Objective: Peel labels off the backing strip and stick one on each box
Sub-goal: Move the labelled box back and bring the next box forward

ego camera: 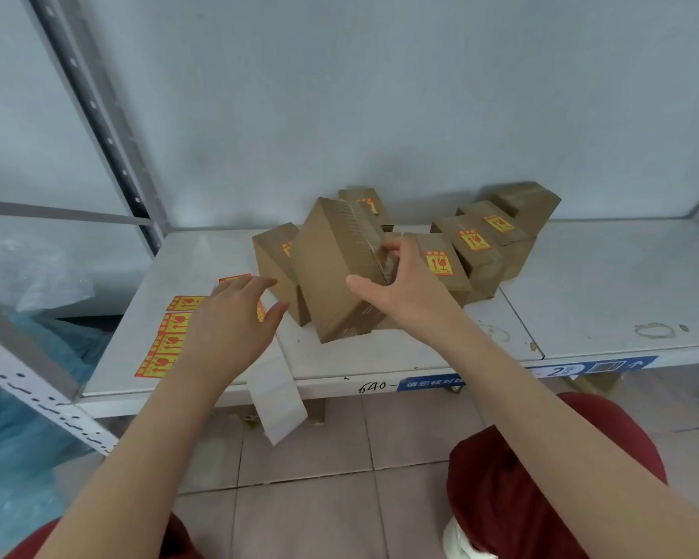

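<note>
Right hand (396, 276) grips the tilted box (331, 268), left hand (227, 320) hovers open-fingered over the labels (170, 340); I'd lay it flat first.

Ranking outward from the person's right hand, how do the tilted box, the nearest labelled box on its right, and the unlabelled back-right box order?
1. tilted box, gripped by the right hand.
2. nearest labelled box, just right.
3. unlabelled box, back right.

A plain pale wall (380, 94) backs the white shelf (602, 284). A perforated steel upright (97, 115) rises at its left rear corner. Beige floor tiles (319, 498) lie below, with blue plastic sheeting (9, 457) at the left.
</note>
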